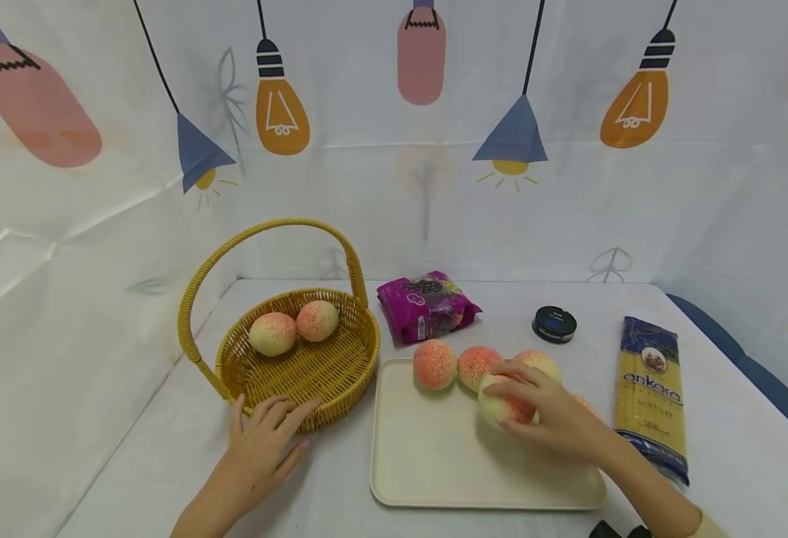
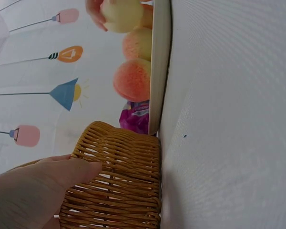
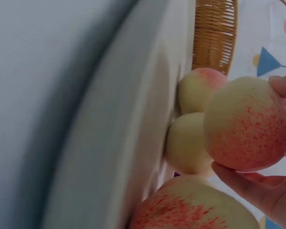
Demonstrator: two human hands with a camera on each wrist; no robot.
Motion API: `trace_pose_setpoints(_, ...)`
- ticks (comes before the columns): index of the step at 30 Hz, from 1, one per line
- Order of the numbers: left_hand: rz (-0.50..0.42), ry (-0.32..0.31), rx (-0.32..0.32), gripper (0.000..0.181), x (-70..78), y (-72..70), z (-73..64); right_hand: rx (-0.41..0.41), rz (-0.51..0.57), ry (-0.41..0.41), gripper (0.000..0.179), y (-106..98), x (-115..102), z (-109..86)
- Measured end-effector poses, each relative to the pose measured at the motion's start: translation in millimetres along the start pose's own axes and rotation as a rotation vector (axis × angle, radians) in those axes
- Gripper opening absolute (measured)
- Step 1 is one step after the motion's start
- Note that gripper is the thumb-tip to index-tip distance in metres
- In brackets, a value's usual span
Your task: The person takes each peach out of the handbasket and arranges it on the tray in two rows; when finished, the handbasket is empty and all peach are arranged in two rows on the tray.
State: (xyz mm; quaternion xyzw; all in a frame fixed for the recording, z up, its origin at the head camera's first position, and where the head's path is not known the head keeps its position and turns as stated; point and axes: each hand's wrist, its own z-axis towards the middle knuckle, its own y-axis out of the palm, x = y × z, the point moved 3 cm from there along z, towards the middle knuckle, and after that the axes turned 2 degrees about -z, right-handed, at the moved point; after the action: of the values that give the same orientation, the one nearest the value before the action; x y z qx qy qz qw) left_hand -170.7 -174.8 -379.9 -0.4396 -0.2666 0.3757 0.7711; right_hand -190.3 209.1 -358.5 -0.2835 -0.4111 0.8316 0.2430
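Observation:
My right hand (image 1: 555, 418) holds a peach (image 1: 505, 402) between thumb and fingers, raised over the cream tray (image 1: 434, 463). In the right wrist view the held peach (image 3: 250, 124) shows a pale top and red speckles. Several other peaches lie along the tray's far and right side, among them a peach (image 1: 434, 365) at its far left corner. My left hand (image 1: 256, 452) rests its spread, relaxed fingers on the near rim of the wicker basket (image 1: 320, 373); in the left wrist view the thumb (image 2: 81, 171) lies along the outer wall. Two peaches (image 1: 273, 333) sit inside the basket.
Behind the tray lies a purple packet (image 1: 428, 306). A round dark tin (image 1: 554, 324) stands farther right, and a blue and yellow pasta packet (image 1: 651, 396) lies right of the tray. The basket's tall handle (image 1: 195, 329) arches upward. A patterned cloth (image 1: 367, 187) hangs behind the table.

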Motion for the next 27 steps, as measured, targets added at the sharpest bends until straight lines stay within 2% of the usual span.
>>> trace_pose_setpoints(6, 0.004, 0.005, 0.011, 0.059, -1.8, -0.1, 2.3, -0.028, -0.045, -0.045, 0.041, 3.4, 2.0, -6.8)
trace_pose_setpoints(13, 0.013, 0.003, -0.003, 0.059, -0.3, 1.3, 1.0, -0.044, -0.138, -0.09, 0.041, 9.6, 5.0, -11.1)
trace_pose_setpoints(21, 0.014, 0.005, -0.002, 0.058, -1.0, 1.5, 0.1, -0.032, -0.189, -0.126, 0.043, 11.7, 4.9, -12.2)
trace_pose_setpoints(27, 0.019, -0.004, -0.015, 0.057, -0.6, 1.0, 0.6, -0.024, -0.209, -0.082, 0.045, 7.2, 3.9, -13.6)
